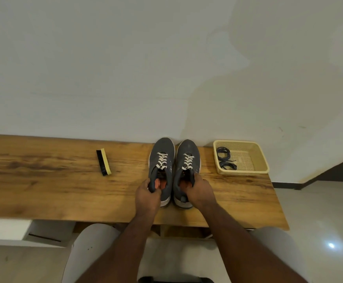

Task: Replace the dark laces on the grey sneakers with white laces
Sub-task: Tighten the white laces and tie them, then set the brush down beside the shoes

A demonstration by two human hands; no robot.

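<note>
Leftmost on the wooden table [44, 180]: a shoe brush [103, 162], black bristles, pale yellow back, lying on its side, well apart from everything else. White wall behind the table's far edge.

Centre: pair of grey sneakers, side by side, toes to the wall, heels toward the seated person. Left sneaker [162, 160] and right sneaker [188, 160] nearly touching along their inner sides. Both carry white laces [162, 160] criss-crossed up the eyelets; the laces on the right shoe [187, 161] look the same. Orange insoles show inside both openings.

Left hand [147, 196]: fingers curled round the outer collar of the left sneaker near the heel, thumb on the outside, gripping it. Right hand [200, 190]: fingers hooked over the outer collar of the right sneaker, fingertips down inside the opening, holding that edge. Both forearms reach in from the near edge; soles appear to sit on the table.

Right of the shoes: a cream plastic basket [262, 160], perforated, close to the wall, near the right sneaker but not touching. Dark laces [225, 159] lie coiled in loops in its left half.

Below the table edge: the person's knees in light trousers.
</note>
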